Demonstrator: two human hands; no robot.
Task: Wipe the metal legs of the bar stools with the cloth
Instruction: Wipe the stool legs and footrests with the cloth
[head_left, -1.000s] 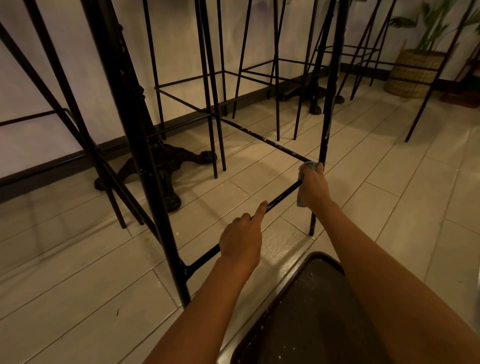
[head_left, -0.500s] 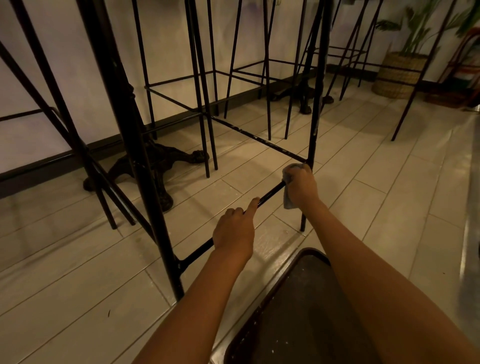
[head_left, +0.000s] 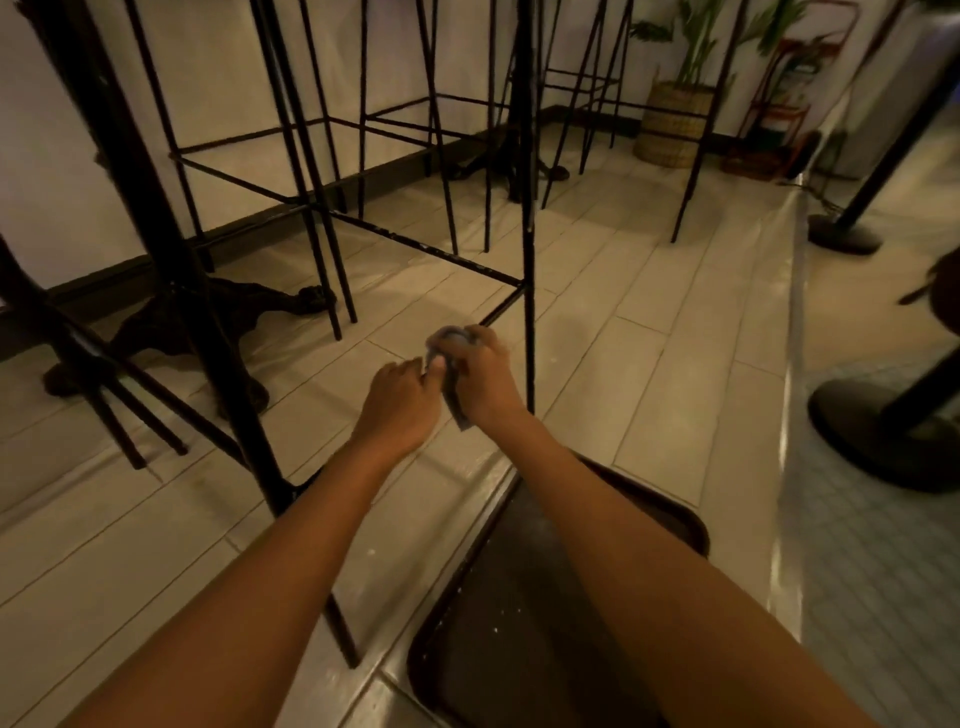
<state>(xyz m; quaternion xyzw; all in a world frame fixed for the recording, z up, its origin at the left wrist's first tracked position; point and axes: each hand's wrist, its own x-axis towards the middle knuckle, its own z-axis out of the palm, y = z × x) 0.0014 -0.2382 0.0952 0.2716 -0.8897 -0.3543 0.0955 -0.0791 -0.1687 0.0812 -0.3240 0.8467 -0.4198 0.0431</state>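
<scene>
The nearest bar stool has thin black metal legs; its right front leg (head_left: 529, 260) stands upright just right of my hands, and its left front leg (head_left: 171, 291) rises thick on the left. A low crossbar (head_left: 501, 310) runs between them, mostly hidden behind my hands. My right hand (head_left: 485, 382) grips a grey cloth (head_left: 451, 345) wrapped around that crossbar. My left hand (head_left: 397, 400) sits right beside it, fingers curled on the bar and touching the cloth's edge.
More black stool frames (head_left: 332, 171) crowd the back by the wall, with ornate cast table bases (head_left: 208, 322) on the pale tile floor. A dark mat (head_left: 519, 623) lies under my arms. Round post bases (head_left: 883, 436) stand right; a woven planter (head_left: 670, 124) sits far back.
My right hand slid the cloth leftward along the crossbar, away from the right leg, until it met my left hand. The view swung to the right.
</scene>
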